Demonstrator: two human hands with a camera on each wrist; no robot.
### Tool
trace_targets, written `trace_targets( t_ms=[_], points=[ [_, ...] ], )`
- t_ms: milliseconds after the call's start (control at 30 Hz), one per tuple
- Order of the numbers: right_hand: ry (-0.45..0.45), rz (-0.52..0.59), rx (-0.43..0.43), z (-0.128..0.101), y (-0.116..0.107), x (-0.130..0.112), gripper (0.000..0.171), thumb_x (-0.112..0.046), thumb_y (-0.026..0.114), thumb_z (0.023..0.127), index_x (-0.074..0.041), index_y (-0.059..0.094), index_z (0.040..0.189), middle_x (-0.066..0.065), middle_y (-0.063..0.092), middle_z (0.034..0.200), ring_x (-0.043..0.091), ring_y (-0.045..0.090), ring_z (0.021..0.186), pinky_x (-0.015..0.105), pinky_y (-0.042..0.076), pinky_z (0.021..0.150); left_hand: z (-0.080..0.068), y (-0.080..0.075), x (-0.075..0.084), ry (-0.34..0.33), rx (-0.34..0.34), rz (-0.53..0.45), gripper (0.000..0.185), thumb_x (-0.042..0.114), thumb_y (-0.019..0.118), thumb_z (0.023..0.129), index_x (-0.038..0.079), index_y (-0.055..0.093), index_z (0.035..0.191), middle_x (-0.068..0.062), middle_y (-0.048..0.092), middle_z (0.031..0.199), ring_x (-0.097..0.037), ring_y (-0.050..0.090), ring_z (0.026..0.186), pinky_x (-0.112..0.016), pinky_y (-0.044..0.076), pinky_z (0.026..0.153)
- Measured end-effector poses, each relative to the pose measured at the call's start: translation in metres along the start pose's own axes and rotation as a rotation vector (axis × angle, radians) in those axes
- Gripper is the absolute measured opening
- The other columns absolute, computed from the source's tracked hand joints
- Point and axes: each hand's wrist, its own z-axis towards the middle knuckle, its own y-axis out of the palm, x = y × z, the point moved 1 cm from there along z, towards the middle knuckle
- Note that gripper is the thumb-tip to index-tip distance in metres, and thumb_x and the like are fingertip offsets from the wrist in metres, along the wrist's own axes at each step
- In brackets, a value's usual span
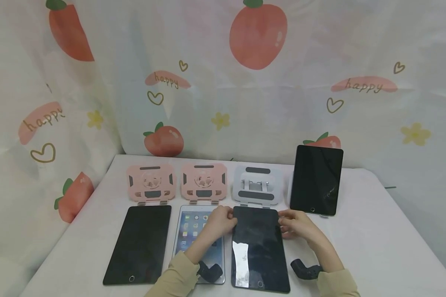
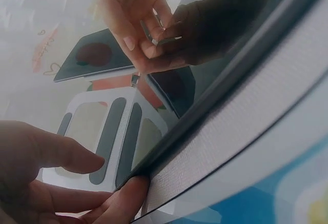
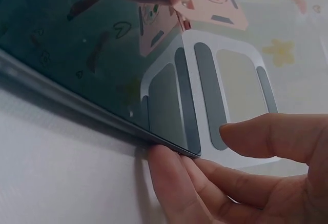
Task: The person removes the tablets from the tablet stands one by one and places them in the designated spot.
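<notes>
A black tablet (image 1: 260, 247) lies screen up in front of a white folding stand (image 1: 258, 185). At its upper left corner my left hand (image 1: 220, 225) holds the edge between bent fingers. My right hand (image 1: 299, 226) holds the opposite upper corner. Close up in the left wrist view, fingertips (image 2: 130, 196) meet the tablet's dark rim, while another finger stays apart above the stand. Similar contact appears in the right wrist view, where fingertips (image 3: 171, 175) press at the tablet's corner. Both hands and the stands reflect in the glossy screen.
Left of my hands lie a white tablet (image 1: 186, 235) with its screen lit and another black tablet (image 1: 143, 243). Two pink stands (image 1: 151, 181) are behind them. A further black tablet (image 1: 316, 179) leans upright at the back right. Patterned cloth (image 1: 260, 103) hangs behind the table.
</notes>
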Motion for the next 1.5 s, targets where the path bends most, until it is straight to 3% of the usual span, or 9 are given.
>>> trace_targets(
  t_ms=[267,500,700,900,1267,1500],
  points=[
    [-0.015,0.012,-0.002,0.000,-0.002,0.001,0.040,-0.007,0.049,0.093,0.015,0.048,0.127,0.026,0.063,0.104,0.016,0.063,0.078,0.035,0.060,0.071,0.000,-0.001,0.001,0.001,0.002,0.002,0.022,0.008,0.059,0.084,-0.008,0.064,0.098,0.002,0.043,0.057,-0.008,0.041,0.049,-0.017,0.030,0.044],
    [-0.011,0.018,-0.010,0.001,-0.003,0.003,0.040,-0.008,0.049,0.094,0.015,0.047,0.127,0.024,0.063,0.102,0.015,0.063,0.078,0.035,0.060,0.071,0.001,0.000,0.002,-0.003,0.022,0.025,0.034,0.009,0.060,0.084,-0.010,0.064,0.112,-0.004,0.053,0.074,-0.012,0.048,0.062,-0.019,0.037,0.051],
    [-0.016,0.027,-0.008,0.000,-0.004,0.004,0.042,-0.007,0.050,0.093,0.015,0.045,0.128,0.022,0.064,0.099,0.015,0.064,0.077,0.034,0.060,0.070,0.001,0.001,0.005,-0.005,0.058,0.017,0.029,0.009,0.061,0.083,-0.005,0.066,0.108,-0.008,0.065,0.080,-0.012,0.054,0.065,-0.022,0.044,0.054],
    [-0.023,-0.007,0.021,-0.002,-0.007,0.002,0.042,-0.008,0.051,0.091,0.012,0.045,0.128,0.019,0.064,0.095,0.015,0.064,0.076,0.032,0.059,0.068,-0.001,0.006,0.009,0.015,0.099,0.011,0.024,0.008,0.062,0.083,-0.002,0.068,0.104,-0.006,0.063,0.079,-0.010,0.051,0.063,-0.020,0.042,0.055],
    [-0.084,-0.048,0.033,-0.005,-0.012,0.001,0.038,-0.009,0.051,0.090,0.010,0.051,0.123,0.016,0.066,0.091,0.016,0.062,0.074,0.028,0.056,0.065,-0.006,0.017,0.015,0.081,0.083,-0.003,0.020,0.009,0.060,0.085,0.004,0.069,0.103,-0.003,0.064,0.080,-0.005,0.049,0.061,-0.019,0.042,0.055],
    [-0.112,-0.058,0.052,-0.007,-0.023,0.003,0.036,-0.009,0.051,0.093,0.011,0.052,0.123,0.020,0.067,0.095,0.018,0.064,0.077,0.029,0.056,0.065,-0.005,0.021,0.025,0.105,0.069,-0.005,0.021,0.010,0.060,0.086,0.004,0.069,0.104,-0.004,0.066,0.083,-0.005,0.052,0.065,-0.019,0.043,0.058]
  ],
)
